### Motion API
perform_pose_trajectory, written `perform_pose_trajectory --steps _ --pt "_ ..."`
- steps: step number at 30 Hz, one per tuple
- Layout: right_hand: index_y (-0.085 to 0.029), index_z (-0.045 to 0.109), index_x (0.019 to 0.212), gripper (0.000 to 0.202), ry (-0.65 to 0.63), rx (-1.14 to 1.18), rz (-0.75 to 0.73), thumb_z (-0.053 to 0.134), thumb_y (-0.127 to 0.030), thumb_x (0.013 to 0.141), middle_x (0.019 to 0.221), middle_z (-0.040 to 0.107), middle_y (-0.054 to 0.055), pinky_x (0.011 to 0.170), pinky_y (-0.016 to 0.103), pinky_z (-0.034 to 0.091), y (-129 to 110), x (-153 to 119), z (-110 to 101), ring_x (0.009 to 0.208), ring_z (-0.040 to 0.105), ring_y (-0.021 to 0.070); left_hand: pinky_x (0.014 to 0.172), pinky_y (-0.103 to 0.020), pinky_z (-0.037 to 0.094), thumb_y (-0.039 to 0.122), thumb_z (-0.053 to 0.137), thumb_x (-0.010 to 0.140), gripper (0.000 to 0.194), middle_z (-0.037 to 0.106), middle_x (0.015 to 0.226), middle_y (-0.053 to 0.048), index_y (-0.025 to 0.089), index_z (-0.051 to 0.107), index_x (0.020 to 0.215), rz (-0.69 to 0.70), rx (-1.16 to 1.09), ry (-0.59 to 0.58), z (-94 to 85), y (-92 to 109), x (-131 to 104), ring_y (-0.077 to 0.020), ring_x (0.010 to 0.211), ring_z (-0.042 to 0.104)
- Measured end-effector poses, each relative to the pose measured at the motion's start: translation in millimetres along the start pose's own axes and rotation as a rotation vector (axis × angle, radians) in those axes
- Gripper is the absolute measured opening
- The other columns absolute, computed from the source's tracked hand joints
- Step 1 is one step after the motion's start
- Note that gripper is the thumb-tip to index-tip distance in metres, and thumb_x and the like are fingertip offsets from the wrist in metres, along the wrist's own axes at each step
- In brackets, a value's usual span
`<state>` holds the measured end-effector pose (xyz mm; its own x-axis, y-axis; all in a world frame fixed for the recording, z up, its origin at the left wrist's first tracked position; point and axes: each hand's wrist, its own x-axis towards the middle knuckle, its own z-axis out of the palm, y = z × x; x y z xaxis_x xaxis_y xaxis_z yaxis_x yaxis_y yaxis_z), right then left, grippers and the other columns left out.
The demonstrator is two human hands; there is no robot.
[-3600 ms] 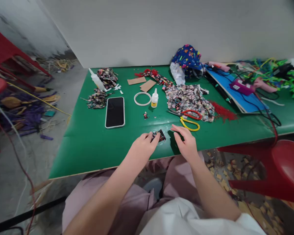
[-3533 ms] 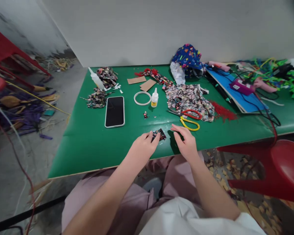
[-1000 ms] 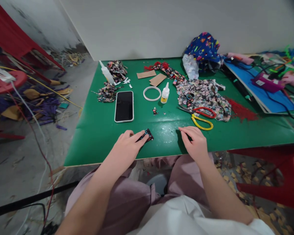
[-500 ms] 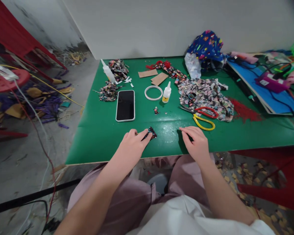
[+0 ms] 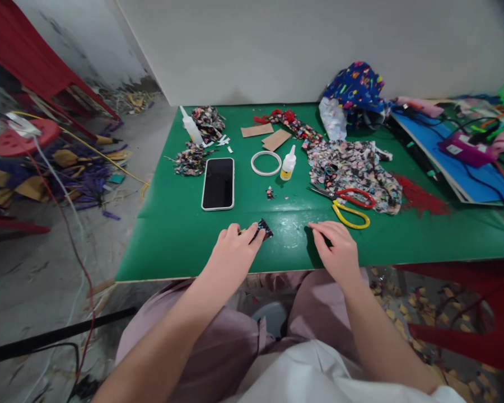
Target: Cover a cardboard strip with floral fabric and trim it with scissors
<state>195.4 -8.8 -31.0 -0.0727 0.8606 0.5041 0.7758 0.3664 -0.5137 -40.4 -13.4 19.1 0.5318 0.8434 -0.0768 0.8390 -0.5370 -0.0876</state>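
My left hand (image 5: 237,246) is on the green tabletop, its fingers closed over a small piece of dark patterned fabric (image 5: 267,228) and pressing it down. Part of that fabric is hidden beneath the fingers. To the right, my right hand (image 5: 336,246) hovers low by the table's near edge with thumb and fingertips pinched together; whatever may be between them is too small to see. Ahead of the hands lie a tiny fabric scrap (image 5: 270,193), a white ring (image 5: 266,163) and a glue bottle (image 5: 288,163) standing upright. Scissors (image 5: 348,204) with red and yellow handles rest beyond my right hand.
A phone (image 5: 218,183) lies left of the ring. Behind it are a second glue bottle (image 5: 191,127) and fabric scraps (image 5: 189,159). Cardboard strips (image 5: 257,130) lie at the back. Floral cloth (image 5: 348,168), red fibres (image 5: 422,196) and a blue board (image 5: 466,154) with cables occupy the right.
The view has shifted slightly, so the table's items appear a little lower and farther right. Both hands keep nearly the same pose, the left still on the fabric piece.
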Motion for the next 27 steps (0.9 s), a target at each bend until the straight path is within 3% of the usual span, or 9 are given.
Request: perform_pose_trajectory --steps 8,12,14,16,19,21,24,27 --pt "-0.020 0.068 0.093 0.021 -0.017 0.010 0.011 0.050 -0.018 0.083 0.087 0.070 0.006 0.083 0.039 0.049 -2 1 1 0.087 0.061 0.0194 0.069 -0.038 0.041 0.012 0.037 0.087 0.043 0.050 0.132 -0.009 0.019 0.049 0.128 -0.018 -0.067 -0.006 4.9 0 1 -0.0253 0.091 0.047" --pt "-0.020 0.069 0.091 0.020 -0.015 0.041 0.024 0.051 -0.019 0.083 0.086 0.071 0.006 0.083 0.039 0.049 -1 0 0 0.086 0.061 0.0195 0.077 -0.042 0.041 0.013 0.037 0.088 0.041 0.051 0.132 -0.008 0.020 0.052 0.125 -0.032 -0.230 0.069 3.7 -6 4 -0.0259 0.097 0.047" --pt "-0.020 0.069 0.090 0.018 -0.014 0.116 0.061 0.052 -0.020 0.083 0.087 0.071 0.006 0.084 0.038 0.049 0 1 -3 0.088 0.061 0.0192 0.087 -0.043 0.039 0.018 0.037 0.090 0.038 0.052 0.132 -0.008 0.019 0.054 0.123 -0.054 -0.456 0.154 -3.1 -11 7 -0.0255 0.104 0.046" --pt "-0.020 0.069 0.089 0.017 -0.014 0.232 0.136 0.053 -0.023 0.083 0.090 0.071 0.007 0.084 0.037 0.049 0 8 -8 0.089 0.062 0.0186 0.090 -0.040 0.040 0.027 0.038 0.091 0.038 0.054 0.129 -0.009 0.019 0.053 0.125 -0.123 -0.849 0.229 -12.9 -16 12 -0.0229 0.107 0.049" --pt "-0.021 0.069 0.089 0.018 -0.045 0.456 0.257 0.054 -0.028 0.083 0.091 0.071 0.006 0.082 0.034 0.051 -5 38 -15 0.088 0.064 0.0178 0.073 -0.030 0.047 0.040 0.039 0.091 0.044 0.060 0.119 -0.012 0.017 0.051 0.125 -0.291 -1.623 0.245 -27.0 -15 22 -0.0181 0.091 0.058" --pt "-0.021 0.069 0.092 0.021 -0.082 0.600 0.265 0.054 -0.032 0.083 0.090 0.071 0.006 0.081 0.034 0.051 -14 69 -18 0.087 0.065 0.0183 0.063 -0.025 0.046 0.044 0.043 0.088 0.045 0.064 0.111 -0.014 0.014 0.055 0.120 -0.370 -2.014 0.230 -33.0 -10 31 -0.0145 0.078 0.059" --pt "-0.021 0.070 0.091 0.026 -0.192 0.765 0.181 0.051 -0.037 0.085 0.088 0.072 0.005 0.080 0.030 0.051 -33 124 -20 0.086 0.066 0.0168 0.062 -0.020 0.045 0.039 0.054 0.084 0.037 0.068 0.101 -0.013 0.013 0.060 0.110 -0.400 -2.230 0.225 -38.0 2 45 -0.0104 0.071 0.059" --pt "-0.018 0.071 0.081 0.031 -0.423 0.818 0.102 0.049 -0.039 0.086 0.080 0.071 0.003 0.072 0.026 0.051 -51 168 -24 0.077 0.065 0.0140 0.062 -0.020 0.047 0.032 0.059 0.082 0.030 0.070 0.094 -0.011 0.012 0.061 0.104 -0.370 -2.268 0.231 -45.4 10 54 -0.0092 0.067 0.060"
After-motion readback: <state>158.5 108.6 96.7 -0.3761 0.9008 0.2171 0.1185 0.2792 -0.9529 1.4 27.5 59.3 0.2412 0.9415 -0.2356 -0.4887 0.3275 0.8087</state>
